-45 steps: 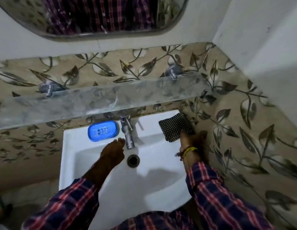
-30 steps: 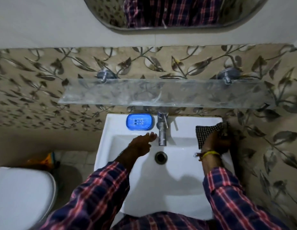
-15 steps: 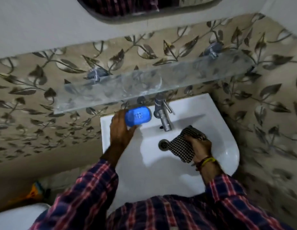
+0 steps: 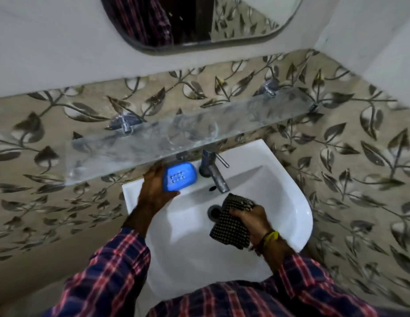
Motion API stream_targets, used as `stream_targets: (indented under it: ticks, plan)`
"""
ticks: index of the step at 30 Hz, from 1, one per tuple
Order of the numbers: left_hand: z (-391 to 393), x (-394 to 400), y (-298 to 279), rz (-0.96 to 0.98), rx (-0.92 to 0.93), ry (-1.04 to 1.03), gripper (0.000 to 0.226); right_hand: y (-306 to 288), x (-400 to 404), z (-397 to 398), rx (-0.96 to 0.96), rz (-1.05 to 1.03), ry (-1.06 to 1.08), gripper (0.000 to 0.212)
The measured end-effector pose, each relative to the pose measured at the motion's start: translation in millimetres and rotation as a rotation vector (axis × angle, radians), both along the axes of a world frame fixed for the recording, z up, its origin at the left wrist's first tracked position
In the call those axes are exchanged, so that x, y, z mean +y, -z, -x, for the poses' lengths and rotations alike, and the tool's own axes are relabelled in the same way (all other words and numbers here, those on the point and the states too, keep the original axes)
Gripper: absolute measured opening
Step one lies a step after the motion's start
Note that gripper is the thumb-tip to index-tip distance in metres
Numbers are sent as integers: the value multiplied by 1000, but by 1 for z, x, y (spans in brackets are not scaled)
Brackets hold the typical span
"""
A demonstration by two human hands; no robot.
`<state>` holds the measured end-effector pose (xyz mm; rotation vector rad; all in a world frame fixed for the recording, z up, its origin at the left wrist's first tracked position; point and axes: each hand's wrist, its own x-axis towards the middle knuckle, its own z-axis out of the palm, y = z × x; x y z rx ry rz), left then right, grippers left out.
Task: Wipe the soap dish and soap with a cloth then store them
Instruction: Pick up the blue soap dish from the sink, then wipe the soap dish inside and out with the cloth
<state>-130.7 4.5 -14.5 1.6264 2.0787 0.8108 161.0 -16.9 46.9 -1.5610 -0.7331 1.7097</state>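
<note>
A person in a plaid shirt stands over a white washbasin [image 4: 288, 202], the left hand [image 4: 153, 191] gripping a blue soap dish [image 4: 180, 176] at the basin's back ledge, just left of the metal tap [image 4: 214, 172] and below a glass shelf [image 4: 176, 138]. The right hand [image 4: 252, 216] clutches a bunched checked cloth [image 4: 231, 223] over the bowl, beside the drain [image 4: 213, 211].

Soap dish [image 4: 180, 176] left of tap [image 4: 213, 171], cloth [image 4: 231, 221] over sink [image 4: 291, 197], under shelf [image 4: 153, 143].
</note>
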Motion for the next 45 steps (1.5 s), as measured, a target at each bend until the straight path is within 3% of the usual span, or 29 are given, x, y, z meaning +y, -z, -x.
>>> stream_targets:
  ticks: [9, 21, 26, 29, 32, 38, 41, 45]
  plan:
    - [-15, -34, -22, -182, -200, -17, 95, 1, -2, -5, -47, -101, -152, 25]
    - [-81, -118, -64, -109, -449, -110, 90, -11, 4, -27, -39, -274, -265, 25]
    - [-106, -113, -72, -178, -855, -271, 83, -34, 13, -43, 0, -367, -306, 20]
    - [-117, -103, -78, -202, -1100, -322, 93, -46, 24, -46, -20, -426, -359, 19]
    - [-131, -87, -86, -189, -1234, -363, 95, -57, 41, -51, -95, -533, -423, 26]
    - [-153, -64, -104, -206, -1471, -395, 73, -75, 67, -57, -116, -678, -543, 36]
    - [-166, -53, -108, -160, -1486, -391, 58, -80, 75, -51, -62, -683, -584, 28]
    - [-175, -47, -120, -71, -1191, -381, 62, -84, 79, -41, 61, -578, -580, 24]
